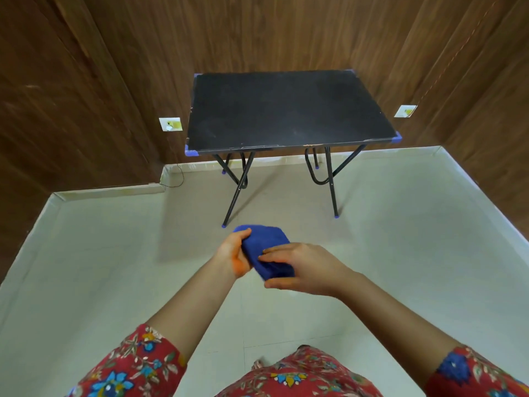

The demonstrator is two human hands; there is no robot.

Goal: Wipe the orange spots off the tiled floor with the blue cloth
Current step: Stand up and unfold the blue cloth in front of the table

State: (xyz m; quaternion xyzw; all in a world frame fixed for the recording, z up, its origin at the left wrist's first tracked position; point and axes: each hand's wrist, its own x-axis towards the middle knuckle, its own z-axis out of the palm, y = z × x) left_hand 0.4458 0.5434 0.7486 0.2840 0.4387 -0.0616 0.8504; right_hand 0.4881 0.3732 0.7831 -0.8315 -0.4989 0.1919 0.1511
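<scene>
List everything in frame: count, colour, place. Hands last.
blue cloth: 1, blue, folded, held above the floor in front of the table
tiled floor: 1, off-white; no orange spots visible on it
table: 1, black top with blue corner caps, black folding legs, against the back wall
wall sockets: 2, white, low on the wall, one left of the table, one right
walls: brown wood panel, back and both sides
cable: 1, thin black, on the floor at the back-left corner
sleeves: 2, red floral, bottom of frame
left hand: 1, grips the cloth's left end; orange smear on the palm
right hand: 1, pinches the cloth's near end
</scene>
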